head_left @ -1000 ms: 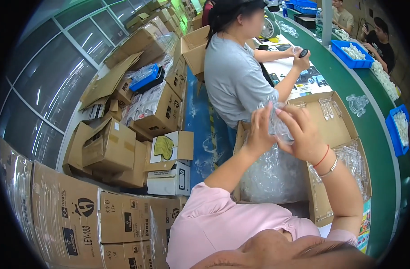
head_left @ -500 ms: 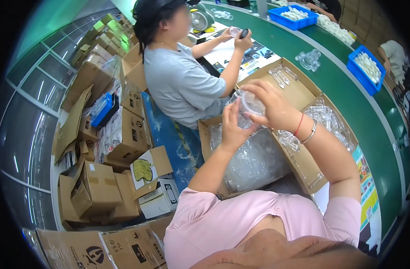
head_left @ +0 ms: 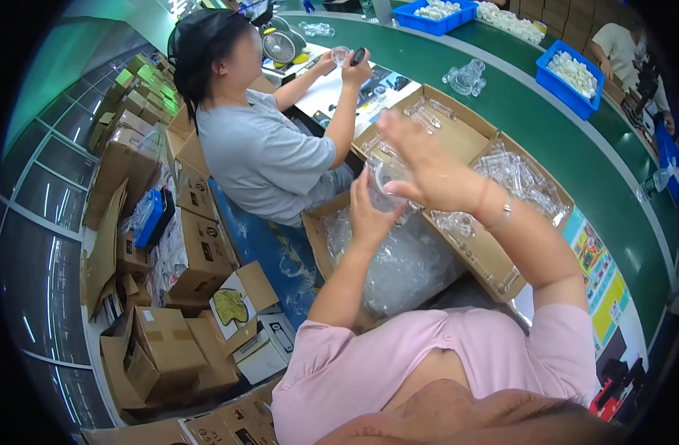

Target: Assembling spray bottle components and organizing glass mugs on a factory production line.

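Observation:
My left hand point(head_left: 371, 215) grips a clear, round plastic cup-like piece point(head_left: 386, 176) from the near side, fingers up along its wall. My right hand point(head_left: 434, 169) is spread, its fingers stretched away and blurred by motion, while its thumb lies at the cup's rim. Both hands are over an open carton with a clear plastic bag point(head_left: 410, 259) inside. Just beyond and to the right is a shallow cardboard tray point(head_left: 458, 142), holding clear tube-like plastic parts point(head_left: 517, 178) in its right section and several loose ones elsewhere.
At the left a co-worker point(head_left: 261, 148) in a grey shirt holds a clear piece and a dark round object. A green table point(head_left: 495, 96) curves behind, bearing blue bins point(head_left: 569, 93) of white parts. Stacked cartons point(head_left: 165, 348) and a blue bench point(head_left: 280, 252) fill the left.
My right fingers have come off the cup and spread outward; before, they curled over its top. My left hand still holds it. The whole view has shifted slightly.

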Motion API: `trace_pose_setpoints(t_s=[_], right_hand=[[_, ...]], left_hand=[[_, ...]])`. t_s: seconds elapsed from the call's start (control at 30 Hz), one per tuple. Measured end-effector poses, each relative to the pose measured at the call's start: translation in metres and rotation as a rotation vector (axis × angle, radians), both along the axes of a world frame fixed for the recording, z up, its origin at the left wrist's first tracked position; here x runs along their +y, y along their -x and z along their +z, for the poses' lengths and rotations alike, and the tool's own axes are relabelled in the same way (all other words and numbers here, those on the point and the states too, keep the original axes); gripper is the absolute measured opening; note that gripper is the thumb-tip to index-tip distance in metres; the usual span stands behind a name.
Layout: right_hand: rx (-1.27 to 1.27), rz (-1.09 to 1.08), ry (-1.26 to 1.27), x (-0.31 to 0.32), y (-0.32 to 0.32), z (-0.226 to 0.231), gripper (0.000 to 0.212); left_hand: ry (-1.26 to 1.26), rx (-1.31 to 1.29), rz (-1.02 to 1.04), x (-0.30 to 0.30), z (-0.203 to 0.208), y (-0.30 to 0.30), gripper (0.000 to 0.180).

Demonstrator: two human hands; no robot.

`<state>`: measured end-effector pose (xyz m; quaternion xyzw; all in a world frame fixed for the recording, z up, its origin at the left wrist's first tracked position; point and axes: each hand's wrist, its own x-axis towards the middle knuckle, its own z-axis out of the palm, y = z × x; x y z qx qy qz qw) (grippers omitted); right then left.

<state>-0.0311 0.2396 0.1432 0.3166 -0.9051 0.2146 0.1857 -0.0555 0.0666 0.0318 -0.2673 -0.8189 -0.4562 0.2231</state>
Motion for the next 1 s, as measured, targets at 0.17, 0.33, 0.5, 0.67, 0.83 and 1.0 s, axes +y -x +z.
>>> trace_pose_setpoints(t_s=[0.17,0.33,0.5,0.67,0.83,1.0], right_hand=[[0.18,-0.085,0.026,0.005,-0.02,0.016,0.08],[0.172,-0.215,0.251,0.048,-0.041,0.009,0.077],[0.102,-0.516,0.538,0.118,-0.134,-0.004,0.062],[-0.142,-0.991,0.058,0.135,-0.256,-0.111,0.063],[-0.207,-1.355,0.201,0.104,-0.379,-0.182,0.063],[-0.262,-1.442,-0.118,0.09,-0.401,-0.205,0.055]], left_hand=[[0.038,-0.019,-0.029,0.014,0.018,-0.011,0.09],[0.078,-0.071,-0.078,0.015,0.03,0.0,0.092],[-0.207,-0.206,-0.143,0.006,0.05,0.078,0.091],[-0.232,-0.229,-0.111,0.042,0.077,0.163,0.087],[-0.339,-0.013,-0.125,0.104,0.062,0.215,0.093],[-0.142,0.16,0.225,0.132,0.05,0.251,0.096]])
